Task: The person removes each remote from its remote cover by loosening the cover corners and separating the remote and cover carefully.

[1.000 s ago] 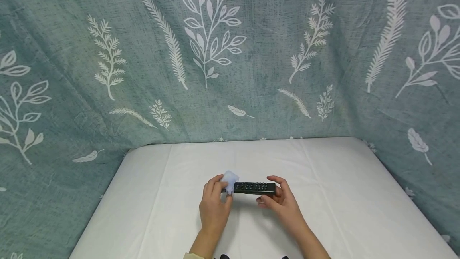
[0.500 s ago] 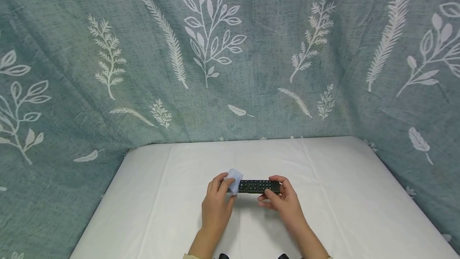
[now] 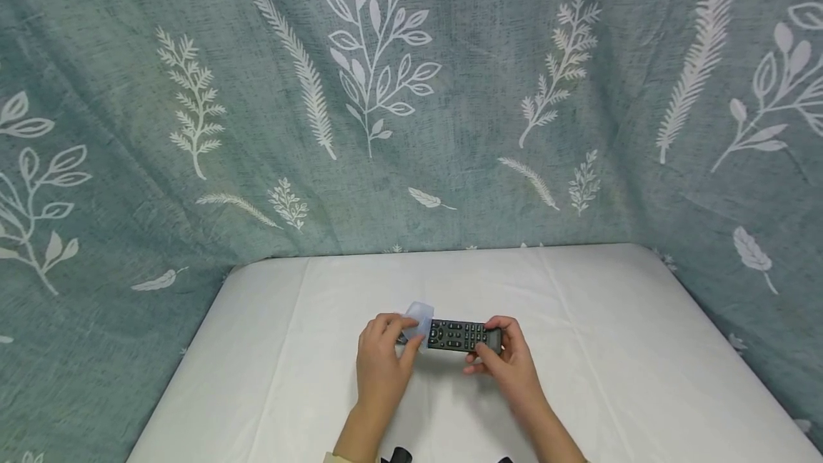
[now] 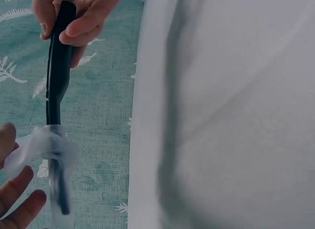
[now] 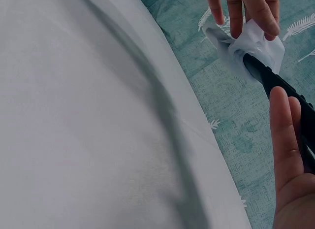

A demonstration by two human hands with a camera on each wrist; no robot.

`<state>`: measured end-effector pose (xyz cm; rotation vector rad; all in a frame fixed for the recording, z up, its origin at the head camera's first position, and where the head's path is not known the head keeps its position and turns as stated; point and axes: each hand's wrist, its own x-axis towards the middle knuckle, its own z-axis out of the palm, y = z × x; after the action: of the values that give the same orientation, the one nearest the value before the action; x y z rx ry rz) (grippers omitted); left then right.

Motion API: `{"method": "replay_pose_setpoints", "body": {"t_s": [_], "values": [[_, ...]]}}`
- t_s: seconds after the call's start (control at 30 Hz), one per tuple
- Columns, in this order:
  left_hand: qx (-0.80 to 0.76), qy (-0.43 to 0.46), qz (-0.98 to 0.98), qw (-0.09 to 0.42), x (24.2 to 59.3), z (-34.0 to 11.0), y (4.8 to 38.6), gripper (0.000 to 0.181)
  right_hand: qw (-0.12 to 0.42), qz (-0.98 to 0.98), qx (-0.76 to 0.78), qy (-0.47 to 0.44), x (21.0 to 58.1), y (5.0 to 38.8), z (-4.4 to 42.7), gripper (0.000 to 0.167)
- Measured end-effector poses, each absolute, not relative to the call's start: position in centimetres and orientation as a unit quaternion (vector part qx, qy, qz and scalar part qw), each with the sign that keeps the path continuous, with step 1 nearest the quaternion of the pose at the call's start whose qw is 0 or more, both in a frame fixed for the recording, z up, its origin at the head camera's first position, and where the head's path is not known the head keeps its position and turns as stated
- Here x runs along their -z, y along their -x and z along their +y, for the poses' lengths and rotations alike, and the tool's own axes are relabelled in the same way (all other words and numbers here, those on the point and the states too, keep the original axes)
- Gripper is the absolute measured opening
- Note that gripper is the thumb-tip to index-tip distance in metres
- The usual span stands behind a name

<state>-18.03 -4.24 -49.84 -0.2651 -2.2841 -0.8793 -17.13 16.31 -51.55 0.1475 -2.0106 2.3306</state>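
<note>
From far off, I see a big blue-green cloth (image 3: 476,91) with white leaves (image 3: 308,77) on it, hanging behind and beside a wide white table (image 3: 308,349). The table's far corners are round. The light is soft.

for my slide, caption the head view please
Left hand pinches a pale wrap around one end of a remote; right hand grips the other.

Near middle: I have a lane in, up to the remote (image 3: 453,335), which bars it crosswise.
Left end: film (image 3: 422,314) and left hand (image 3: 382,364) block me.
Right end: right hand (image 3: 514,364) blocks me.
Outer sides: I have room over the table (image 3: 270,384).
Far edge: curtain (image 3: 276,141) stops me.
</note>
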Motion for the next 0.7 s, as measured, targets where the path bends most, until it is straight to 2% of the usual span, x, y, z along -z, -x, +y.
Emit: {"method": "replay_pose_setpoints", "body": {"t_s": [0.2, 0.5, 0.7], "values": [[0.373, 0.078, -0.869, 0.316, 49.24, -4.04, 18.29, 0.017, 0.051, -0.654, -0.752, -0.059, 51.67, 17.10, 16.16, 0.030], [0.501, 0.021, -0.835, 0.225, 48.77, -4.04, 18.54, 0.046, 0.080, -0.659, -0.746, -0.049, 51.69, 17.35, 16.26, 0.030], [0.535, -0.001, -0.826, 0.175, 49.17, -4.30, 18.75, 0.027, 0.088, -0.658, -0.747, -0.047, 51.87, 17.26, 16.41, 0.030]]}}
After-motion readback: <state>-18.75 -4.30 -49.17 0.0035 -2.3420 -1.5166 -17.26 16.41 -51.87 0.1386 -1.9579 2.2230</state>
